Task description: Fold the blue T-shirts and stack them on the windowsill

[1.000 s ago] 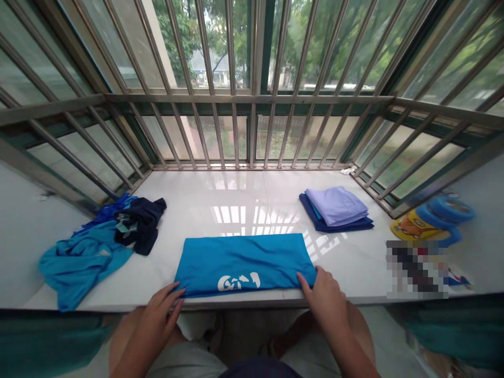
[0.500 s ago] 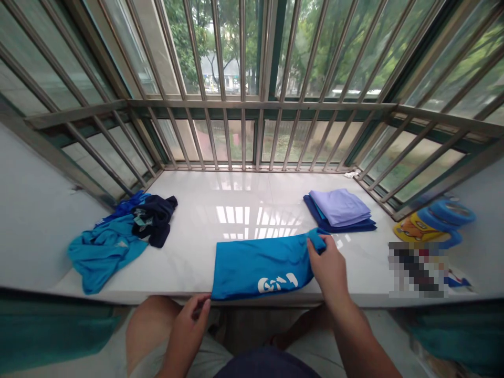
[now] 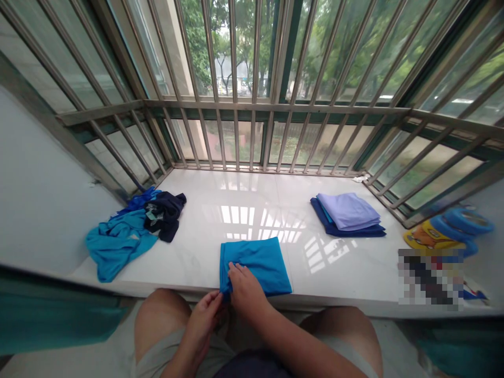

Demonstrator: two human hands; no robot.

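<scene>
A bright blue T-shirt (image 3: 271, 265) lies folded into a compact rectangle at the front edge of the white ledge. My left hand (image 3: 207, 315) pinches its near left corner between thumb and fingers, just over the ledge's edge. Bent over the shirt's left end, my right hand (image 3: 246, 286) has its fingers closed on the upper layer; the thumb is partly hidden. The two hands are close together, and the shirt's white print is out of sight.
To the left is a loose heap of teal (image 3: 122, 244) and dark navy clothes (image 3: 165, 215). A folded stack with a lavender garment (image 3: 348, 210) on top sits at the right. Beyond it stands a yellow-and-blue bottle (image 3: 443, 231). Metal bars (image 3: 258, 107) line the window behind.
My right hand has carried the shirt's right end over to the left, folding it in half and covering the white print. My left hand stays by the near left corner. The view has shifted slightly.
</scene>
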